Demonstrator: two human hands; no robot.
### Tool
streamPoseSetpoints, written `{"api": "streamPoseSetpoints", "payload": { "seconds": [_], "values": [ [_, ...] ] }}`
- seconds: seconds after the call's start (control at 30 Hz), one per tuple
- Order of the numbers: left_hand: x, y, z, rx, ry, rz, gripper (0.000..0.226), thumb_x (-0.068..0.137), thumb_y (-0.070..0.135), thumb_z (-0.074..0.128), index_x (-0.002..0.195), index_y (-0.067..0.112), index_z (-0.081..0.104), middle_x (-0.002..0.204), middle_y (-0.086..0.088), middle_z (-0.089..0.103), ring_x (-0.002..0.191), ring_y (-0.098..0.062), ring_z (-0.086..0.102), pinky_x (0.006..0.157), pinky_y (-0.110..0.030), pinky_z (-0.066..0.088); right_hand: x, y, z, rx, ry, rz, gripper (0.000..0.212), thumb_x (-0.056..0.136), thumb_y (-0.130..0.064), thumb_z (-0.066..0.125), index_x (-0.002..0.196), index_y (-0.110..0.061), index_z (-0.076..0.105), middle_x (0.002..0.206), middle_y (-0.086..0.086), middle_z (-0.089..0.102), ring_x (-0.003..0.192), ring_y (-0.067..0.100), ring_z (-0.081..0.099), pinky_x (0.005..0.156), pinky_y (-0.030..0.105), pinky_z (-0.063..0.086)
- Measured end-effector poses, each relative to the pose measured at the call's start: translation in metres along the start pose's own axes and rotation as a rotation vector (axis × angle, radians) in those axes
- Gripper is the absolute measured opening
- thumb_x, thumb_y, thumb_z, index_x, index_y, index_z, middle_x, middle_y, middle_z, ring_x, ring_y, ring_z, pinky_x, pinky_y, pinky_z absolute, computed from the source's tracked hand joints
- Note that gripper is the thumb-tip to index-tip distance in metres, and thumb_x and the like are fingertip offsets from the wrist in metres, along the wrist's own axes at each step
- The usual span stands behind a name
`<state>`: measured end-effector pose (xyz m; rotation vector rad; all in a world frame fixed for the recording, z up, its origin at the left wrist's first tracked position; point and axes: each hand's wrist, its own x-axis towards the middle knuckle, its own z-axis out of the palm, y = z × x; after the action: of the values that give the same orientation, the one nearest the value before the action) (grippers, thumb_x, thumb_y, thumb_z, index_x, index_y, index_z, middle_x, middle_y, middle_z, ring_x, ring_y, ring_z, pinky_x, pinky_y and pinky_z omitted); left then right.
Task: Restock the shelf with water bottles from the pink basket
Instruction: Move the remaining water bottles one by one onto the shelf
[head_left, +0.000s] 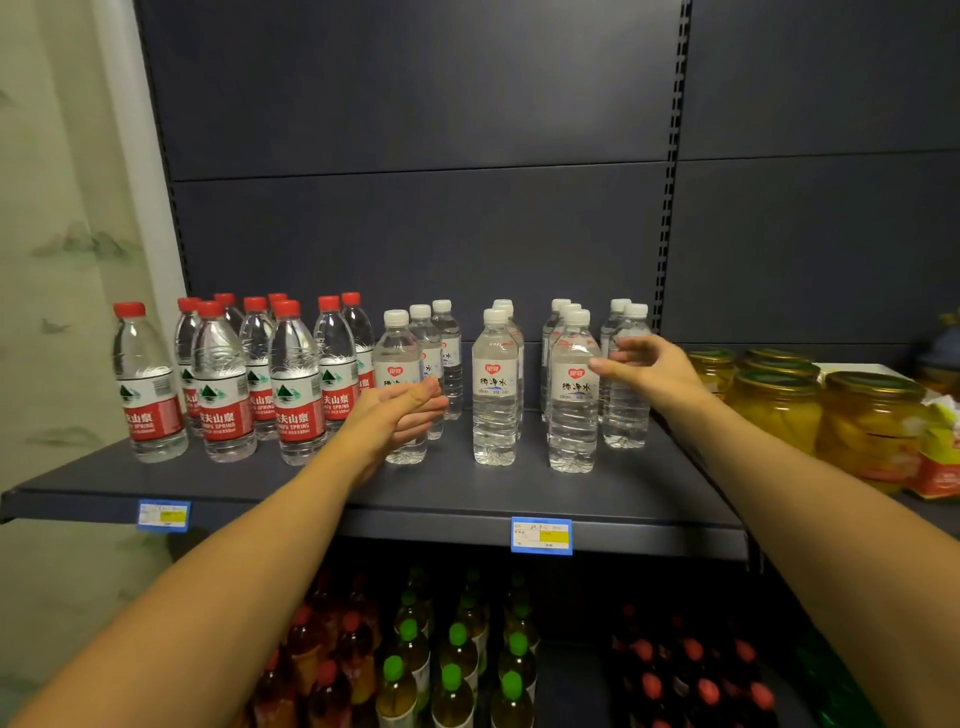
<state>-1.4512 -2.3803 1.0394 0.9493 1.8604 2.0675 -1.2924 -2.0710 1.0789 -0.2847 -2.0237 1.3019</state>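
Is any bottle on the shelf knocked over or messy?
No, nothing stands out. The red-capped bottles and white-capped bottles all stand upright in rows on the shelf. No spill shows, and both hands hold nothing.

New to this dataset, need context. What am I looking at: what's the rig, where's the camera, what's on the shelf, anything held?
There is no robot here. A person wears one wide-angle camera on the head, so this single picture looks forward and down along both bare forearms.

The dark grey metal shelf carries clear plastic water bottles with red caps and red labels on the left, and clear water bottles with white caps and pale labels in rows at the centre. Glass jars of yellow fruit with gold lids stand to the right.

The left hand is at the front white-capped bottle of the leftmost row, fingers straight. The right hand reaches open toward the rightmost rows. Neither grips anything. No pink basket is in view.
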Motion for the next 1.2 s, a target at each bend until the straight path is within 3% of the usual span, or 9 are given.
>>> {"api": "streamPoseSetpoints", "payload": {
  "seconds": [0.07,0.17,0.3,0.4,0.53,0.73,0.83,0.97,1.2],
  "values": [
    [-0.005,0.005,0.002,0.003,0.007,0.01,0.098,0.048,0.067,0.093,0.12,0.004,0.07,0.112,-0.012,0.079,0.11,-0.023,0.075,0.097,-0.032,0.059,-0.001,-0.004,-0.004,0.014,0.061,-0.039,0.059,0.072,-0.039,0.088,0.121,-0.015,0.064,0.111,0.0,0.069,0.102,0.014,0.065,0.081,0.025,0.052],
    [-0.016,0.013,0.005,0.008,0.029,0.009,0.07,0.07,0.053,0.082,0.12,0.005,0.071,0.112,-0.01,0.08,0.113,-0.023,0.074,0.103,-0.034,0.057,-0.007,-0.007,-0.007,0.087,0.138,-0.089,0.035,0.076,-0.033,0.087,0.102,-0.014,0.074,0.098,0.004,0.074,0.095,0.021,0.07,0.082,0.033,0.057],
    [-0.027,0.018,0.007,0.031,0.066,0.008,0.05,0.081,0.045,0.083,0.113,0.009,0.073,0.109,-0.01,0.08,0.109,-0.022,0.076,0.106,-0.039,0.055,-0.022,-0.013,-0.007,0.165,0.083,-0.119,0.018,0.08,-0.024,0.083,0.088,-0.009,0.076,0.078,0.009,0.073,0.078,0.026,0.069,0.073,0.034,0.058],
    [-0.031,0.022,0.009,0.041,0.103,0.009,0.03,0.094,0.032,0.072,0.111,0.008,0.074,0.108,-0.012,0.08,0.108,-0.024,0.076,0.106,-0.042,0.054,-0.029,-0.021,-0.006,0.175,0.024,-0.137,0.014,0.081,-0.023,0.082,0.089,-0.013,0.077,0.085,0.01,0.076,0.081,0.024,0.071,0.08,0.037,0.059],
    [-0.034,0.029,0.013,0.042,0.111,0.028,0.033,0.096,0.031,0.07,0.116,0.005,0.074,0.111,-0.013,0.079,0.109,-0.024,0.076,0.107,-0.043,0.054,-0.033,-0.026,-0.009,0.186,-0.027,-0.137,0.018,0.079,-0.027,0.082,0.093,-0.017,0.078,0.096,0.01,0.077,0.091,0.027,0.074,0.086,0.039,0.059],
    [-0.043,0.029,0.013,0.067,0.103,0.035,0.043,0.094,0.032,0.072,0.123,0.001,0.072,0.113,-0.012,0.079,0.11,-0.022,0.075,0.106,-0.04,0.055,-0.037,-0.019,-0.002,0.244,-0.091,-0.107,0.051,0.062,-0.043,0.085,0.101,-0.012,0.076,0.103,0.013,0.077,0.098,0.028,0.075,0.09,0.036,0.06],
    [-0.044,0.032,0.01,0.07,0.115,0.035,0.04,0.093,0.031,0.073,0.121,0.002,0.074,0.112,-0.012,0.079,0.109,-0.022,0.075,0.105,-0.04,0.056,-0.039,-0.017,0.005,0.259,-0.113,-0.121,0.046,0.067,-0.034,0.083,0.104,-0.008,0.076,0.103,0.014,0.077,0.1,0.029,0.074,0.091,0.035,0.06],
    [-0.045,0.032,0.004,0.087,0.103,0.043,0.058,0.081,0.041,0.077,0.124,0.002,0.072,0.112,-0.011,0.079,0.108,-0.022,0.076,0.104,-0.041,0.056,-0.038,-0.016,0.009,0.273,-0.155,-0.124,0.04,0.069,-0.03,0.083,0.103,-0.011,0.076,0.104,0.014,0.077,0.103,0.029,0.073,0.096,0.041,0.057],
    [-0.043,0.031,-0.001,0.077,0.115,0.044,0.042,0.086,0.035,0.077,0.117,0.007,0.076,0.111,-0.008,0.08,0.108,-0.02,0.076,0.106,-0.039,0.055,-0.035,-0.012,0.024,0.215,-0.193,-0.118,0.06,0.062,-0.036,0.088,0.116,-0.013,0.074,0.107,0.004,0.077,0.105,0.021,0.073,0.1,0.047,0.056]
  ]
}}
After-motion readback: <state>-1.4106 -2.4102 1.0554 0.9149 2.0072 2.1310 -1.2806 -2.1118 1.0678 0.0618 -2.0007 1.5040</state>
